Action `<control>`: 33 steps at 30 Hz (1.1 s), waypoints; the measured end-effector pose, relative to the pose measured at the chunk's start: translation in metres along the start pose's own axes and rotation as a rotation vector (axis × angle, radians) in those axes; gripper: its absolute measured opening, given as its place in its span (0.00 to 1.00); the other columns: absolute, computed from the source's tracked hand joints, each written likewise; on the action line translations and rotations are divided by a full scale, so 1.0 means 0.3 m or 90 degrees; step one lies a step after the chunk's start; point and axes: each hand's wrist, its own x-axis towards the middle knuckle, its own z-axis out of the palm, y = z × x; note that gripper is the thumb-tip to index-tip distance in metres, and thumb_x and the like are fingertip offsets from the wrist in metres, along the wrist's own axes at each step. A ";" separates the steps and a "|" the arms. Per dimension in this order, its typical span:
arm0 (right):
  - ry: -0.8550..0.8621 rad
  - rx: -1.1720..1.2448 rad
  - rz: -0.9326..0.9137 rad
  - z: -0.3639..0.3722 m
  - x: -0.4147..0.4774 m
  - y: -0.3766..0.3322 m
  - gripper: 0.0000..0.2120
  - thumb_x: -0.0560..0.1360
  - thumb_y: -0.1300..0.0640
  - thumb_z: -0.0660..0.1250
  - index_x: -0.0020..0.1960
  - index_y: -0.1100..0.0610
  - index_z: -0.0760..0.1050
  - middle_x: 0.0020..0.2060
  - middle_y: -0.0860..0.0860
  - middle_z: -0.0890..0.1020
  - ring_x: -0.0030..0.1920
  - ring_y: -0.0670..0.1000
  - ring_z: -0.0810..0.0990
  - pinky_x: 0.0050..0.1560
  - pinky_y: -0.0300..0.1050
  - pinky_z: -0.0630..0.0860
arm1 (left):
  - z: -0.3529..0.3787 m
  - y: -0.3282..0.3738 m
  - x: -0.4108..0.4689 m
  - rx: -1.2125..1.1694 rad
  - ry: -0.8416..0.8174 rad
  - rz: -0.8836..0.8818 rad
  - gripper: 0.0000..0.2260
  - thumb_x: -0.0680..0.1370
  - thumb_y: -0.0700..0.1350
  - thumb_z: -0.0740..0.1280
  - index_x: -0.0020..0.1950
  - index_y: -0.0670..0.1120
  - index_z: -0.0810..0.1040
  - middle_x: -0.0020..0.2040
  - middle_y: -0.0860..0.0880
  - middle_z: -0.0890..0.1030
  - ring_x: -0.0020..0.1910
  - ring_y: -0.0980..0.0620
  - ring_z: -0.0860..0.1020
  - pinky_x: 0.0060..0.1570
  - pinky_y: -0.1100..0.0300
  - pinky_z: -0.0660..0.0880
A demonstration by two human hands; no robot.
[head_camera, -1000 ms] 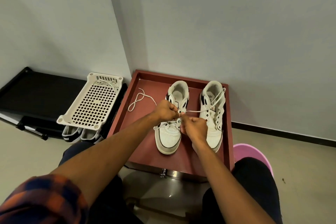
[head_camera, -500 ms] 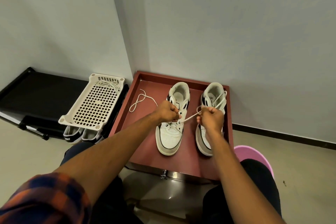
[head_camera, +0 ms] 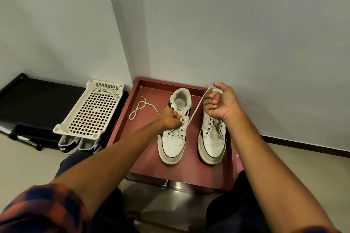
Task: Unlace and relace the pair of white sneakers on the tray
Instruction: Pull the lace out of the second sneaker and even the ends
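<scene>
With the left sneaker (head_camera: 173, 134) pinned by the closed left hand (head_camera: 169, 119), its lace (head_camera: 197, 106) has been drawn taut, further up-right, by the gripping right hand (head_camera: 220, 103), so one more eyelet seems threaded.

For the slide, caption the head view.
Right hand draws a lace from the left sneaker, which the left hand steadies.
</scene>
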 end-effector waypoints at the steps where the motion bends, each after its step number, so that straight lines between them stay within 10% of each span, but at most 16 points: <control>1: -0.010 -0.010 -0.009 0.010 -0.005 -0.020 0.07 0.70 0.50 0.66 0.38 0.54 0.75 0.27 0.45 0.66 0.21 0.43 0.59 0.19 0.33 0.54 | 0.003 -0.001 0.000 0.001 0.005 0.003 0.07 0.73 0.33 0.73 0.35 0.36 0.79 0.28 0.43 0.78 0.33 0.44 0.76 0.36 0.56 0.75; 14: 0.237 -0.387 -0.389 0.215 -0.046 -0.430 0.11 0.78 0.49 0.67 0.40 0.53 0.77 0.30 0.47 0.70 0.24 0.45 0.59 0.24 0.38 0.55 | -0.004 -0.026 0.009 -0.028 -0.002 0.023 0.09 0.73 0.31 0.73 0.34 0.39 0.79 0.29 0.45 0.78 0.28 0.51 0.78 0.36 0.57 0.79; 23: 0.416 -0.871 -0.254 0.044 0.064 -0.042 0.08 0.71 0.54 0.69 0.37 0.57 0.75 0.32 0.50 0.79 0.33 0.52 0.77 0.34 0.41 0.69 | -0.055 -0.080 -0.029 -0.154 0.097 0.065 0.05 0.78 0.32 0.66 0.45 0.36 0.81 0.37 0.40 0.82 0.29 0.53 0.78 0.33 0.61 0.76; 30: 0.443 -0.890 -0.342 0.060 0.096 0.129 0.09 0.72 0.53 0.68 0.36 0.56 0.80 0.29 0.47 0.80 0.35 0.52 0.81 0.35 0.41 0.71 | -0.136 -0.209 -0.014 -0.067 0.211 0.022 0.09 0.77 0.37 0.65 0.42 0.47 0.83 0.40 0.48 0.85 0.38 0.53 0.81 0.46 0.57 0.80; 33: 0.379 -0.925 -0.427 0.115 0.130 0.160 0.10 0.73 0.52 0.67 0.34 0.54 0.79 0.27 0.46 0.79 0.35 0.51 0.81 0.35 0.42 0.71 | -0.169 -0.294 -0.008 0.053 0.212 -0.006 0.13 0.77 0.38 0.64 0.57 0.49 0.82 0.54 0.49 0.85 0.50 0.51 0.81 0.56 0.58 0.77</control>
